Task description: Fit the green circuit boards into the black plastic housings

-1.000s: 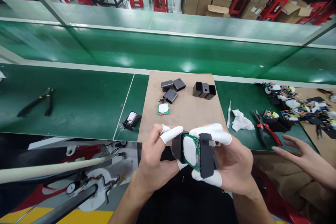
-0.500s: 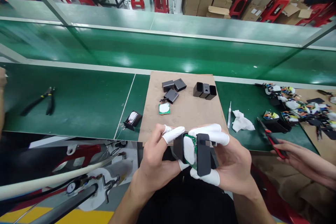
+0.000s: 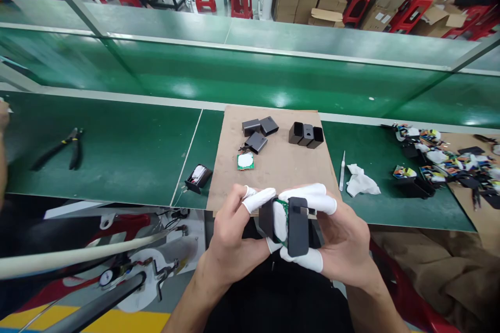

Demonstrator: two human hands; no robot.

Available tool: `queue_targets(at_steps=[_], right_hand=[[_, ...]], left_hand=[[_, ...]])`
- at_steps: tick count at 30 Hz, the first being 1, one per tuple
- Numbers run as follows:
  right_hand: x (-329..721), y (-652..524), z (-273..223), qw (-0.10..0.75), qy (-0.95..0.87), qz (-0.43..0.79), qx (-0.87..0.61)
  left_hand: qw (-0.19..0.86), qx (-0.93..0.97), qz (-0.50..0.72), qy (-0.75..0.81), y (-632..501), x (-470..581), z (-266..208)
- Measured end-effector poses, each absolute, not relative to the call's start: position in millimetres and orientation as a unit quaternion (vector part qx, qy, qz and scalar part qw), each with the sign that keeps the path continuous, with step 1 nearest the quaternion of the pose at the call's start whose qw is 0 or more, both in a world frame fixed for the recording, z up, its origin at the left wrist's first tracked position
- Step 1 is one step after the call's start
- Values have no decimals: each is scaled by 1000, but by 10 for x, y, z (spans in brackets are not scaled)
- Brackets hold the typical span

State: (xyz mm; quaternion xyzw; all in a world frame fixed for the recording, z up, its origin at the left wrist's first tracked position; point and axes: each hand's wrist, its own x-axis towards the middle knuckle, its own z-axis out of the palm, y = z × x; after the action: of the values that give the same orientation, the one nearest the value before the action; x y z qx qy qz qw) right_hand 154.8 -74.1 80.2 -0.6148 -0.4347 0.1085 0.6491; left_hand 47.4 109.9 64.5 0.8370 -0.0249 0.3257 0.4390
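Note:
My left hand (image 3: 238, 229), with white finger cots, grips a black plastic housing (image 3: 266, 221). A green circuit board covered with a white pad (image 3: 280, 222) sits partly inside that housing. My right hand (image 3: 339, 229), also in white finger cots, holds the black end cover (image 3: 299, 226) at the board's other end. A narrow gap between housing and cover shows the board. Beyond my hands, on the cardboard sheet (image 3: 289, 179), lie a separate green board with a white pad (image 3: 246, 161), several dark grey cases (image 3: 256, 142) and a group of upright black housings (image 3: 305, 135).
Black-handled pliers (image 3: 74, 145) lie on the green bench at left. A black part with wires (image 3: 198, 177) sits near the bench edge. Right of the cardboard are a white tool (image 3: 342, 171), crumpled white tissue (image 3: 361, 181) and piled electronic assemblies (image 3: 441, 158). Another person's arm (image 3: 3, 145) shows at far left.
My right hand has moved the end cover left toward the housing, so less of the board shows. At right, another person's hand with red-and-black pliers has left the view.

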Motion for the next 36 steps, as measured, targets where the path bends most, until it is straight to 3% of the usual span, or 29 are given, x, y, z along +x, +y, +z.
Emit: queue_targets(at_steps=[10,22,32,36], right_hand=[[1579,-724,800,623,-409,133,-654],[1542,-728,738,640,-383,130,-653],[1628,-790,523,617,-453,56,-641],[1589,-732,496,607,-475,38,-636]], left_hand=[[469,826,311,-27,1068,507,593],[668,708,226,49,886,580,544],[815,565,90,90,1011,429,518],[824,540,97,145,969,403,472]])
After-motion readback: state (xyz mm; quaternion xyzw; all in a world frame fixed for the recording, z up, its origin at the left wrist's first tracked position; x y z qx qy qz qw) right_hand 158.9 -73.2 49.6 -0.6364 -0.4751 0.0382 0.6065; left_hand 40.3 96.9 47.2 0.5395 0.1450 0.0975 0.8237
